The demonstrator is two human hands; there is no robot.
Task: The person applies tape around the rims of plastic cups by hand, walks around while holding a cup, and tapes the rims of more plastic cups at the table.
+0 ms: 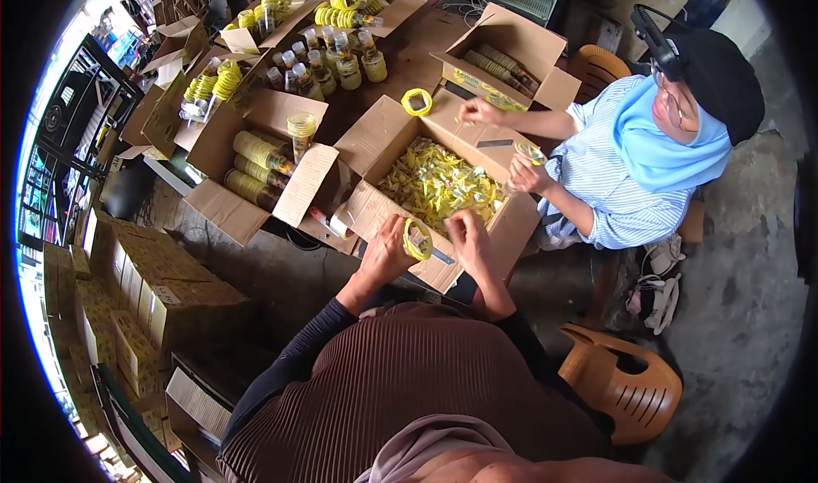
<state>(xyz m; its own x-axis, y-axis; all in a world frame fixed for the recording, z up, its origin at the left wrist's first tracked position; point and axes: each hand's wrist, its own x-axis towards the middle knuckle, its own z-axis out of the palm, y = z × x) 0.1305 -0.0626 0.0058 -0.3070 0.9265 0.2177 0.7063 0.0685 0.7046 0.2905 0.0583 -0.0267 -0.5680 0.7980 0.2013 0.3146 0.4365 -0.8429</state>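
Observation:
My left hand (385,253) is wrapped round a clear plastic cup with a yellow rim (417,239), its mouth facing up at the near edge of an open cardboard box (366,203). Small yellow-and-white sachets (439,180) fill that box in a loose heap. To the right of the cup is my right hand (470,242), over the box's near side with its fingers curled together; whatever they hold is hidden. Another yellow-rimmed cup (417,102) rests on the box's far flap.
A co-worker (635,155) at the right holds a cup (530,152) and reaches over the box. Left stands a carton (243,214) of stacked cups; beyond are filled bottles (345,65). Another carton (511,44) sits at the back. An orange plastic stool (626,389) is lower right.

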